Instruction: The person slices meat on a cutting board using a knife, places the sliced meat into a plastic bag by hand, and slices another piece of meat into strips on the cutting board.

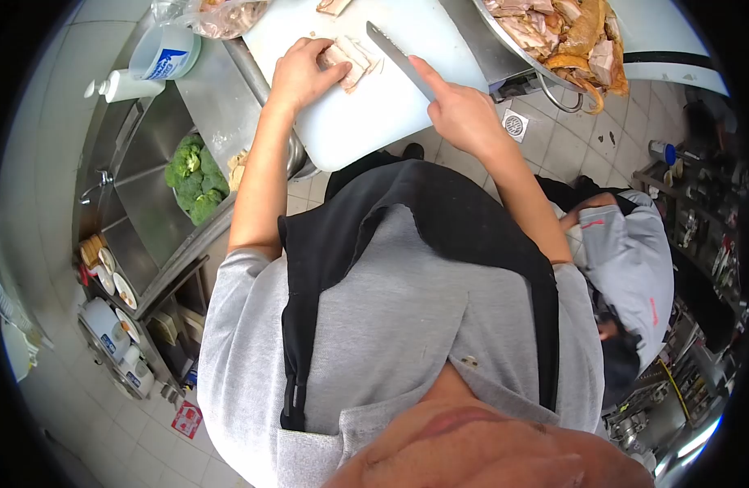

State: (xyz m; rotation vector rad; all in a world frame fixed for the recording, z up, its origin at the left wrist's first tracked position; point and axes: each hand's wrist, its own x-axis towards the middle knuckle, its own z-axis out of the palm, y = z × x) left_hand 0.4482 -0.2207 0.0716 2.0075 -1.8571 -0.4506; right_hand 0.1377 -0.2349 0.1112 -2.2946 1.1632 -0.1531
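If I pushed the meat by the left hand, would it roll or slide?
The meat probably wouldn't roll, because its sides look fairly straight and it lies on the cutting board. It might slide a little, since that surface looks smooth, though the left hand would likely steady it with its fingers.

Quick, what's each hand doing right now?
Left hand: closed on the meat, holding it on the white board.
Right hand: closed, holding the knife.

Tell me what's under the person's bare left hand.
The bare left hand grips pale, cut meat on a white rectangular cutting board. The meat's right side shows. The hand hides part of its left side, and the board directly beneath the meat is covered.
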